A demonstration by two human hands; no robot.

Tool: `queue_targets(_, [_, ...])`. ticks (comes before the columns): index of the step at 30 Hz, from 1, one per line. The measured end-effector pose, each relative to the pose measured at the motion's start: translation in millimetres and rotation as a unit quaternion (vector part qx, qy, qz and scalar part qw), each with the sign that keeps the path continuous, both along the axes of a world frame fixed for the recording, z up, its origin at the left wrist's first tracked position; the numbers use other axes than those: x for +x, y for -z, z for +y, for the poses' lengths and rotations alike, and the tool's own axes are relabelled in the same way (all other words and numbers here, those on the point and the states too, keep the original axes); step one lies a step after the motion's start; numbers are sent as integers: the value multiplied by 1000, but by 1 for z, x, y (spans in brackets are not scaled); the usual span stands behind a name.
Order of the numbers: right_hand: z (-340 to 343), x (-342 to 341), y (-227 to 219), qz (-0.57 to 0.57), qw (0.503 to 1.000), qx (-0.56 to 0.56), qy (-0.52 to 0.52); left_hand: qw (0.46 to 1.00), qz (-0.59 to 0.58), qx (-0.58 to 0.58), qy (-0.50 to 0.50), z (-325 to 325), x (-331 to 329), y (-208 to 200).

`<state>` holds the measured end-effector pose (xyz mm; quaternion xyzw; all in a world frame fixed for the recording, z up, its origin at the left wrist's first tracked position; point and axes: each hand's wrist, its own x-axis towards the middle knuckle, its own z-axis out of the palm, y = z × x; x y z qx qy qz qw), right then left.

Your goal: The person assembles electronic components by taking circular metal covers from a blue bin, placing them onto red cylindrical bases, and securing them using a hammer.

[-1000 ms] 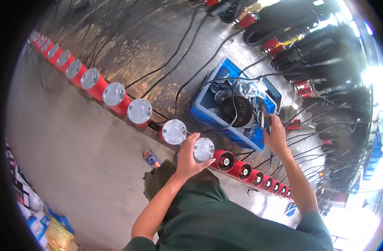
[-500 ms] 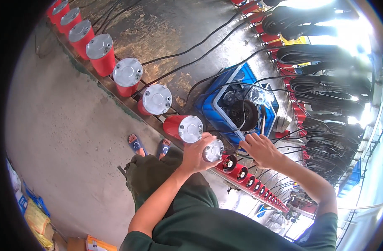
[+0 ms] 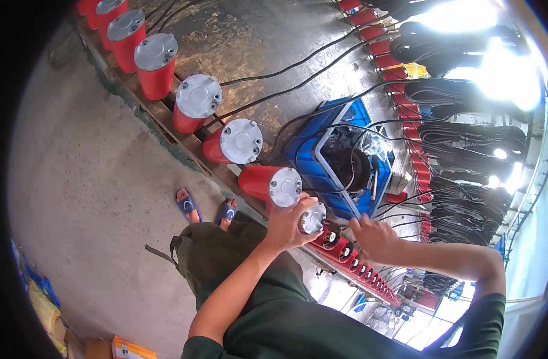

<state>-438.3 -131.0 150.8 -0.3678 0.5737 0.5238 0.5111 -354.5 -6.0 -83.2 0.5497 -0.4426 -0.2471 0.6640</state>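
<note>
My left hand (image 3: 284,226) is closed round the rim of a round silver metal end cap (image 3: 313,219), thumb and fingers on opposite sides. The cap covers the end of one red cylinder in a long row; the cylinder's body is mostly hidden. My right hand (image 3: 374,239), slightly blurred, has its fingers curled in front of the near corner of a blue plastic crate (image 3: 307,143). Whatever is in those fingers, if anything, is hidden. Beside my left hand lies a tilted red cylinder (image 3: 259,180) with its own silver cap (image 3: 284,186).
Capped red cylinders (image 3: 156,72) line the bench edge to the far left; open-ended ones (image 3: 347,251) continue right. The crate holds dark parts and a black round bowl (image 3: 350,169). Black cables (image 3: 304,90) cross the bench towards hanging coils (image 3: 465,137). Cartons (image 3: 130,349) stand at lower left.
My right hand has moved down and slightly right, away from the crate's corner. My left hand stays on the end cap. The whole view has shifted a little.
</note>
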Motion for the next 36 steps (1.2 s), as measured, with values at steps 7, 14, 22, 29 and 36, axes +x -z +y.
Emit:
queue_targets(7, [-7, -9, -6, 16, 903, 47, 428, 1000, 3, -5, 3, 3, 6, -3])
queue_targets(14, [-80, -129, -8, -174, 933, -223, -220, 994, -70, 69, 39, 4, 8, -28])
queue_targets(22, [-200, -206, 88, -57, 645, -677, -349, 968, -203, -9, 146, -105, -115, -119])
queue_targets(29, [-190, -167, 127, -421, 520, -667, -327, 800, -423, 385, 181, -224, -228, -17])
queue_targets(36, [-187, -116, 168, -315, 587, -585, -462, 923, -260, 275, 73, -200, -221, -20])
